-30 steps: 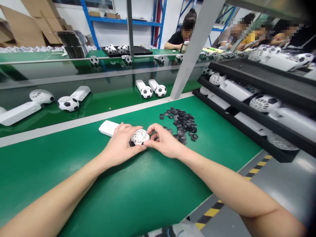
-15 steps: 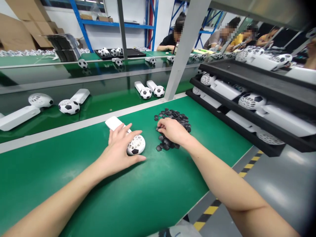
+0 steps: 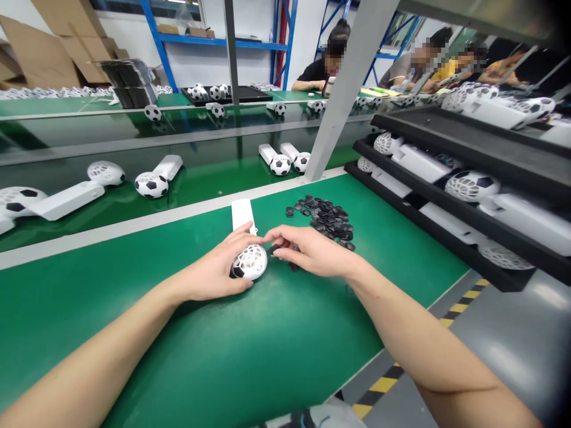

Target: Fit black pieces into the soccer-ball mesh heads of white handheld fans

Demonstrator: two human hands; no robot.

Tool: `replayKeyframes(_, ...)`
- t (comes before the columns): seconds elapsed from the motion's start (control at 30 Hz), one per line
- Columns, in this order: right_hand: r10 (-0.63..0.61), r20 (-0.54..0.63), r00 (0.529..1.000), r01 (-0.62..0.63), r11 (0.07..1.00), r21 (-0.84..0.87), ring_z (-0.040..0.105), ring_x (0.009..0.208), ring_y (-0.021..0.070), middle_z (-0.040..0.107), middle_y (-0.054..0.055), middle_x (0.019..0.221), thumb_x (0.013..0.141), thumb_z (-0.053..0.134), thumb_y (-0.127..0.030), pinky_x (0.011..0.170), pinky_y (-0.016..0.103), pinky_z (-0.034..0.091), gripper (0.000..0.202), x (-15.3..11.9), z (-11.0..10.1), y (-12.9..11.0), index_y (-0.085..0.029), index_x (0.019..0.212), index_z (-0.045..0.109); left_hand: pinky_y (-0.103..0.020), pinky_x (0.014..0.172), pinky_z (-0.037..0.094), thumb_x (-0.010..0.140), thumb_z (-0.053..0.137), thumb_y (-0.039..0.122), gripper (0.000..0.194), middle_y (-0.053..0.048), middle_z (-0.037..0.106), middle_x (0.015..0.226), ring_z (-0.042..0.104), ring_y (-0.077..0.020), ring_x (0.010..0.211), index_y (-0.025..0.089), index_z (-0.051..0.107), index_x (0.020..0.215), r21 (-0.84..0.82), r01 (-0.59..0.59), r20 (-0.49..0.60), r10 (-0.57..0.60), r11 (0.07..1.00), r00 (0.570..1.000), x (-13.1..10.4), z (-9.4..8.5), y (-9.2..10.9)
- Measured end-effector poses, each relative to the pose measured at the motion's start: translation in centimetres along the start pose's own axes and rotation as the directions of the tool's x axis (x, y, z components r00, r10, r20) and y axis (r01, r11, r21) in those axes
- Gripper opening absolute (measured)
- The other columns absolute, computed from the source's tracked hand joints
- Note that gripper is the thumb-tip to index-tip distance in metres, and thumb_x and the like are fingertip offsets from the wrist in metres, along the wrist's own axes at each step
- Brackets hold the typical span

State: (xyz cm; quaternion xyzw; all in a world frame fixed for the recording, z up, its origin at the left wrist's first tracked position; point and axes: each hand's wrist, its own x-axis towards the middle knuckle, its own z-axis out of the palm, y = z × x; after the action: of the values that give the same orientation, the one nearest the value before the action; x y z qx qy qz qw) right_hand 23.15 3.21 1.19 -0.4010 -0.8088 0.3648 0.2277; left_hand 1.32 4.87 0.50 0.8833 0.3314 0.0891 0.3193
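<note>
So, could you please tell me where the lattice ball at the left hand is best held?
Probably by its rounded left side, coming from the left as the left hand does: the lattice ball bulges there, the white handle points away, and the right side is uncovered, facing the right hand.

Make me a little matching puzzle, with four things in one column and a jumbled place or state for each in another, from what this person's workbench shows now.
Things:
1. Left hand
2. Right hand
3. Loose black pieces
4. Black trays

Places and states:
A. Stacked at the right of the view
B. Curled round a football-patterned dome
C. Heaped on the green bench top
D. Pinching a small dark piece

Pairs: 1-B, 2-D, 3-C, 4-A
</note>
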Motion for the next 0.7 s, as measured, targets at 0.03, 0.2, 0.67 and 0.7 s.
replayKeyframes(0.03, -0.01, 0.007, 1.0, 0.01, 0.999, -0.032, 0.054, 0.065, 0.0094, 0.058, 0.001, 0.084, 0.084, 0.045, -0.019, 0.06, 0.023, 0.045, 0.019, -0.1, 0.0, -0.1, -0.02, 0.1, 0.055, -0.049, 0.106, 0.02, 0.068, 0.055, 0.015, 0.063, -0.007, 0.026, 0.143, 0.008, -0.0274, 0.134, 0.024, 0.037, 0.128, -0.003, -0.006, -0.002, 0.006, 1.0, 1.0, 0.0, 0.1, 0.1)
replayKeyframes(0.2, 0.022, -0.101, 0.995, -0.024, 0.999, -0.022, 0.055, 0.07, 0.0113, 0.06, 0.001, 0.081, 0.086, 0.042, -0.02, 0.065, 0.026, 0.046, 0.016, -0.2, -0.2, -0.2, -0.021, 0.09, 0.057, -0.049, 0.106, 0.02, 0.067, 0.056, 0.016, 0.062, -0.008, 0.028, 0.141, 0.009, -0.0271, 0.134, 0.023, 0.037, 0.126, -0.008, -0.004, -0.044, 0.004, 1.0, 0.999, 0.0, 0.5, 0.1)
replayKeyframes(0.67, 0.039, -0.029, 0.999, -0.03, 0.96, 0.278, 0.045, 0.062, 0.0073, 0.051, -0.002, 0.073, 0.071, 0.065, -0.022, 0.06, 0.022, 0.041, 0.008, 0.9, 2.0, 0.4, -0.016, 0.071, 0.059, -0.047, 0.106, 0.023, 0.073, 0.058, 0.041, 0.049, -0.007, 0.042, 0.133, 0.013, -0.0277, 0.134, 0.023, 0.045, 0.117, -0.031, 0.014, -0.166, -0.019, 0.999, 0.986, 0.3, 1.4, 0.2)
replayKeyframes(0.7, 0.047, -0.032, 0.998, -0.035, 0.956, 0.29, 0.044, 0.061, 0.007, 0.051, -0.003, 0.072, 0.07, 0.065, -0.022, 0.059, 0.021, 0.04, 0.009, 1.0, 2.1, 0.4, -0.016, 0.07, 0.059, -0.047, 0.106, 0.023, 0.074, 0.058, 0.039, 0.047, -0.007, 0.042, 0.133, 0.013, -0.0271, 0.134, 0.023, 0.045, 0.116, -0.03, 0.016, -0.17, -0.021, 0.999, 0.985, 0.3, 1.5, 0.2)
